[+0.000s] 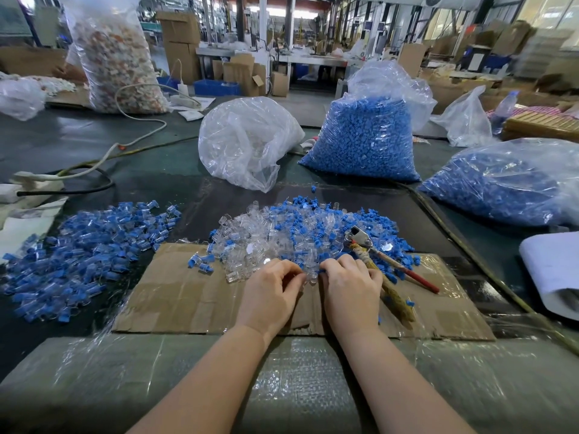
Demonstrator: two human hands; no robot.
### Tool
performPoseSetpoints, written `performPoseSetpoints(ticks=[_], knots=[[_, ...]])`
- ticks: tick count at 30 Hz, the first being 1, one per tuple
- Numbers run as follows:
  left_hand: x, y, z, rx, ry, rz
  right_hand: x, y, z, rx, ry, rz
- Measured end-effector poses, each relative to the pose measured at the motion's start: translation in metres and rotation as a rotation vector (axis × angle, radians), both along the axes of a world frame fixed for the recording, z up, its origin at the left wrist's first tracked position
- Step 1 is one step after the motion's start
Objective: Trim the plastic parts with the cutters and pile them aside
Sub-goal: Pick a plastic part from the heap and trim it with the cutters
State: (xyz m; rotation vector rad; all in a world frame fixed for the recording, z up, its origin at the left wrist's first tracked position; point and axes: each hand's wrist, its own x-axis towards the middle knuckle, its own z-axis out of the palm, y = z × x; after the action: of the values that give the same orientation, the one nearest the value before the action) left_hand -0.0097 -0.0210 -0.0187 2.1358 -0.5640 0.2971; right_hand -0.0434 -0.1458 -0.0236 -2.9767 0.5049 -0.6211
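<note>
Plastic parts point(300, 233) heaped on cardboard point(175, 292); both hands' grip pinching pieces; two bags point(363, 142) hold blue parts.

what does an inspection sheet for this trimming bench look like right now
surface: dark mat with a flattened cardboard sheet under the work.
job's things: mixed clear and blue parts heap in the middle; sorted pile at left; cutters lying unheld beside the right hand.
clutter: three bags of blue or clear parts behind; paper roll at right.
grippers: left hand and right hand with fingers curled, each pinching small parts at the heap's edge.
cables: white cord and a dark cable at left.
surroundings: factory floor with cartons and benches.
</note>
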Motion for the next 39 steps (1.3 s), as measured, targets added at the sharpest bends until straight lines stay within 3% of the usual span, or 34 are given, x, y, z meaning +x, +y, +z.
performPoseSetpoints(ticks=[9, 18, 39], knots=[[0.0011, 0.0019, -0.0023, -0.041, 0.036, 0.002, 0.0023, 0.0008, -0.0038, -0.019, -0.033, 0.009], [-0.0003, 0.0029, -0.0002, -0.056, 0.064, 0.0, -0.0012, 0.0046, -0.0017, -0.109, -0.195, 0.005], [-0.0011, 0.0034, 0.0005, -0.119, 0.148, -0.03, 0.0011, 0.0063, 0.001, -0.131, -0.141, -0.063]])
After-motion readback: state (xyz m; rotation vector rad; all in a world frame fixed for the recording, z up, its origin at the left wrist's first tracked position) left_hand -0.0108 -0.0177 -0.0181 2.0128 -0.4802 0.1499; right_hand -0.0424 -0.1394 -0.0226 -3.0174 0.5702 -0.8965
